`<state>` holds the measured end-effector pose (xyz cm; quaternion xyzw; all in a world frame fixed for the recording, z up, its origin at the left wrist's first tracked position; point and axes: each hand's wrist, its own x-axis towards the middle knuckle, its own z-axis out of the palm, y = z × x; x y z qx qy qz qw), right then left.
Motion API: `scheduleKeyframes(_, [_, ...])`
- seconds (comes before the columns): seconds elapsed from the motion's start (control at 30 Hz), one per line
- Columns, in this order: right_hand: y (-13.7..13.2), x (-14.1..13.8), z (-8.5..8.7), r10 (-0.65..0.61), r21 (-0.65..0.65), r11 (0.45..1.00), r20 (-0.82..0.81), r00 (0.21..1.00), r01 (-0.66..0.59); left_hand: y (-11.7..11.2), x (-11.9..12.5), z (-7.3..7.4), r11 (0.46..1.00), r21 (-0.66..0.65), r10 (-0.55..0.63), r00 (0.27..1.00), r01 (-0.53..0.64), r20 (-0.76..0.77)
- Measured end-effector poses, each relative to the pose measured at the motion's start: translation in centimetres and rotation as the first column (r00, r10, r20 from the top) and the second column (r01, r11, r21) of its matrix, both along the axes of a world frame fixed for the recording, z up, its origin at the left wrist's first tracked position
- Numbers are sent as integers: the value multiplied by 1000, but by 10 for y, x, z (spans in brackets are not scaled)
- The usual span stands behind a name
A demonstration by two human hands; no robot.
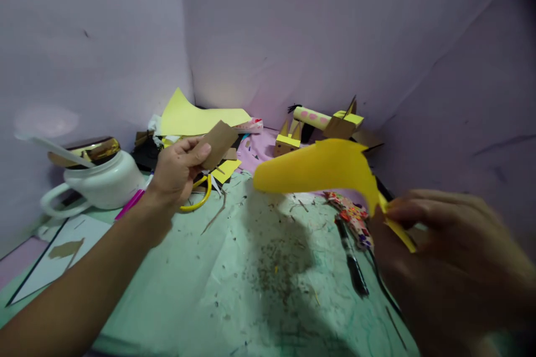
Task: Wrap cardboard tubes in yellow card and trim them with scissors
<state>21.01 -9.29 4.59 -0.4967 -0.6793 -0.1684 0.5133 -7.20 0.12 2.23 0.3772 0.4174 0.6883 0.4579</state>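
My left hand point(178, 170) has a small piece of cardboard point(221, 142) pinched between thumb and fingers, tilted up and clear of the table point(180, 295). My right hand point(452, 234) grasps the yellow paper point(312, 167) by one end, at the right; the rest of it curves away to the left in the air, its rounded end well apart from the cardboard. That right hand is blurred, so I can't quite make out how each finger sits on the paper. Below the cardboard, near my left wrist, lie the yellow-handled scissors point(205, 198), with a small yellow scrap point(226, 170) just beyond them. Left of my wrist are a pink pen point(129, 204) and a white mug point(106, 184) with a white stick point(58, 150) slanting out over its rim. Nearer me, partly behind my forearm, a white card point(46, 273) lies flat with a brown scrap point(66, 249) on it. Under the yellow paper, dark crumbs point(280, 262) are scattered over the green tabletop. Between them and my right hand lie a patterned cloth point(355, 217) and a dark tube point(352, 262), close together. Past the paper stands a little box with pointed ears point(287, 146); behind it, to the right, a spotted roll point(312, 117) meets a second box point(345, 122). A pale yellow sheet point(196, 117) leans at the back left, near the wall point(259, 28).
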Motion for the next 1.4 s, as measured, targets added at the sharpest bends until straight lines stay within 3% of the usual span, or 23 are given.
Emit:
scheduleKeyframes(0.03, [0, -7, 8, -47, 93, 995, 129, 991, 35, 0, -3, 2, 999, 32, 37, 999, -37, 13])
scheduleKeyframes(0.07, [0, -15, 13, -24, 112, 994, 263, 964, -6, 0, -6, 4, 995, 70, 76, 997, -78, 24])
scheduleKeyframes(0.1, [-2, -25, 14, 43, 83, 993, 372, 927, -79, -1, -9, 7, 987, 109, 116, 993, -119, 29])
scheduleKeyframes(0.17, [-6, -46, 5, 265, -141, 964, 520, 812, -224, -4, -12, 12, 960, 197, 195, 980, -197, 29])
scheduleKeyframes(0.3, [-17, -85, -39, 476, -459, 856, 523, 707, -237, -17, -11, 22, 880, 359, 327, 945, -309, 12])
scheduleKeyframes(0.4, [-31, -115, -62, 622, -697, 697, 473, 624, -167, -34, -1, 28, 810, 471, 425, 903, -350, -60])
scheduleKeyframes(0.47, [-39, -130, -66, 685, -823, 563, 413, 600, -75, -48, 8, 30, 798, 487, 487, 856, -355, -173])
scheduleKeyframes(0.53, [-44, -133, -61, 694, -885, 466, 367, 620, 2, -61, 15, 30, 838, 440, 484, 813, -324, -323])
scheduleKeyframes(0.63, [-38, -101, -46, 688, -933, 357, 233, 687, -42, -70, 22, 24, 895, 389, 397, 787, -218, -472])
scheduleKeyframes(0.67, [-33, -83, -41, 653, -933, 346, 168, 738, -94, -70, 23, 21, 918, 359, 339, 805, -170, -486])
scheduleKeyframes(0.73, [-16, -45, -37, 323, -886, 463, 139, 936, -28, -64, 24, 15, 964, 260, 173, 882, -59, -439])
scheduleKeyframes(0.77, [-5, -28, -38, 168, -883, 465, 156, 973, 61, -60, 24, 12, 981, 196, 77, 925, -3, -372])
scheduleKeyframes(0.8, [6, -16, -40, 68, -891, 431, 189, 980, 141, -56, 24, 9, 991, 128, -7, 957, 46, -289])
scheduleKeyframes(0.83, [17, -7, -44, 29, -898, 402, 209, 978, 180, -51, 24, 6, 994, 72, -64, 977, 80, -204])
scheduleKeyframes(0.9, [36, -2, -52, -16, -910, 378, 176, 984, 169, -44, 23, 3, 995, -12, -100, 990, 99, -97])
scheduleKeyframes(1.17, [73, -19, -75, -151, -897, 439, -22, 988, 47, -37, 16, -3, 990, -135, -44, 998, 36, -52])
scheduleKeyframes(1.27, [84, -10, -85, -129, -870, 492, -85, 988, -10, -36, 15, -4, 989, -134, -68, 995, 58, -71])
scheduleKeyframes(1.4, [98, -4, -90, -74, -805, 592, -111, 991, -46, -40, 23, -9, 976, -137, -188, 973, 170, -136])
